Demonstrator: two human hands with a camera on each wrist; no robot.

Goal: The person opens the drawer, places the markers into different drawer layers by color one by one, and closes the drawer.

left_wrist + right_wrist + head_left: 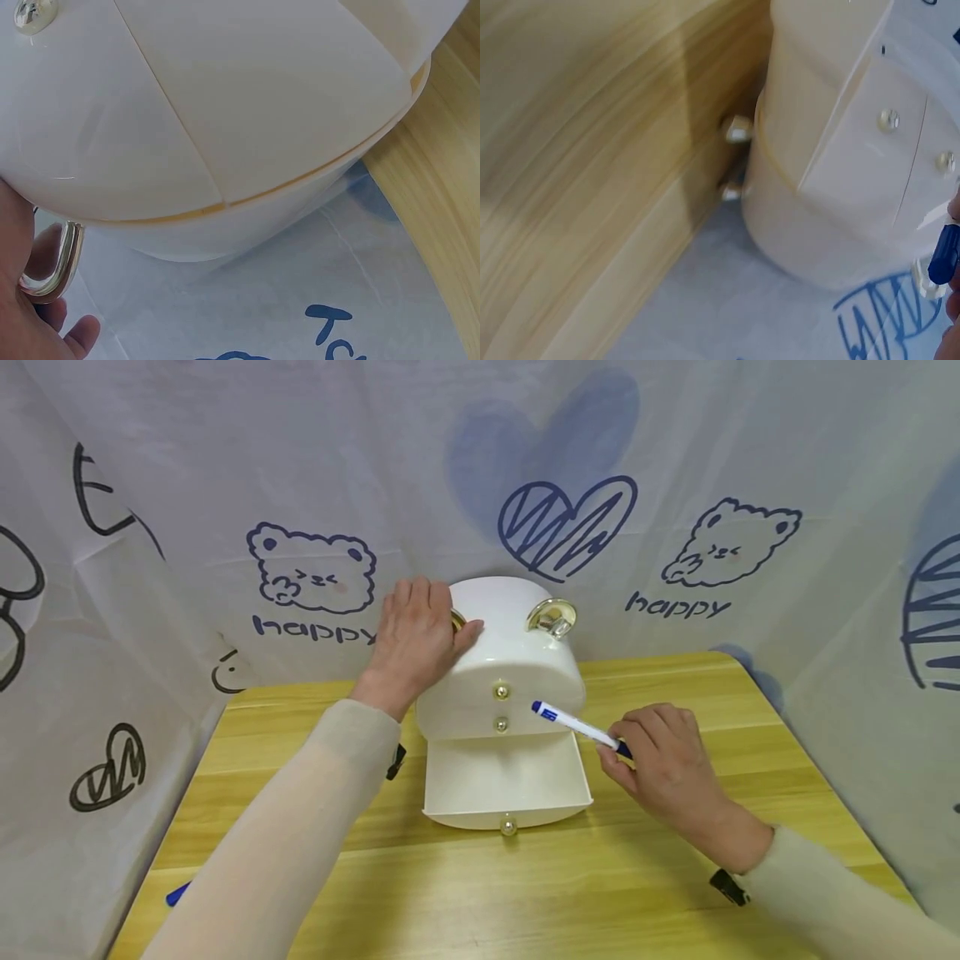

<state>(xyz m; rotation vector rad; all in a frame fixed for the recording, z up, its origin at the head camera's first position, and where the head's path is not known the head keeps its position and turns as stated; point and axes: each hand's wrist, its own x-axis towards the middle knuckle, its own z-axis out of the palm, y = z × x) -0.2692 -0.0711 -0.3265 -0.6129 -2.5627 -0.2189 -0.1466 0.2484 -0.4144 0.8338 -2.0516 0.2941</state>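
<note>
Drawer box, rounded, glossy white plastic (517,647) — stands at the far middle of the desk, wood-grained, yellowish (465,893). Its lowest drawer, shallow white plastic with one small ball knob (504,772), juts out toward the near side.

Marker pen, slim, white barrel with dark blue ends (576,726) — raised, at the right of the box front. Long axis slants from near right, at the fingers, to far left, its free end pointing toward the two upper knobs, small gold balls (501,707). The jutting drawer lies left and slightly nearer than that free end; pen and drawer appear apart.

Right hand (663,760) — pinches the pen by its near end; just right of the drawer, the nearer of the two hands to it.

Left hand (420,631) — grips the box by its left ear, a shiny gold loop (70,262), farther off than the right.
</note>
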